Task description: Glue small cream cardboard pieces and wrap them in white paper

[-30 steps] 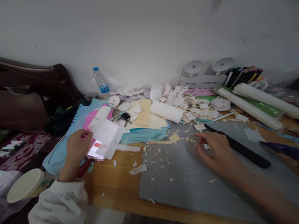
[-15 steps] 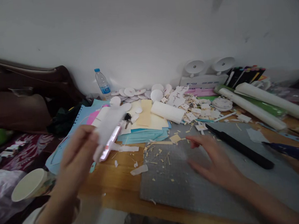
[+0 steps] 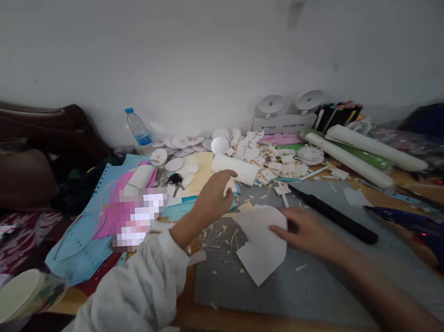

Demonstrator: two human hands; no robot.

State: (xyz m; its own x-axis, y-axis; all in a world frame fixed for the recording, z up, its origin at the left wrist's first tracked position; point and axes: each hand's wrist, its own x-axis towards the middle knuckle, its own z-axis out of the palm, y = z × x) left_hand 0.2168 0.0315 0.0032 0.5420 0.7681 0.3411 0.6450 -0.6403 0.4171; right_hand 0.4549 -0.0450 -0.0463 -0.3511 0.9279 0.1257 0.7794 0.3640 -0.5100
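Observation:
My right hand [image 3: 308, 231] pinches the edge of a cut piece of white paper [image 3: 266, 243] between thumb and fingers, above the grey cutting mat [image 3: 312, 290]. The paper has a notch on its left side. Farther left, my left hand [image 3: 214, 196] reaches forward, thumb and index finger apart, holding nothing I can see. Its fingertips are at the near side of a white roll [image 3: 237, 169]; whether they touch it I cannot tell. A black slim-handled tool [image 3: 334, 214] lies on the mat to the right of my right hand.
A blue glue gun [image 3: 417, 224] with a red light lies at the right. Small card pieces [image 3: 278, 162], white discs [image 3: 181, 141] and a water bottle [image 3: 139, 131] stand along the wall. Keys [image 3: 175, 179], a blurred-out bright screen [image 3: 142, 218] and a tub [image 3: 23, 298] are at the left.
The white paper has gone from my left hand to my right hand, over the mat. My left hand has moved right and forward to the roll. The view has shifted slightly right.

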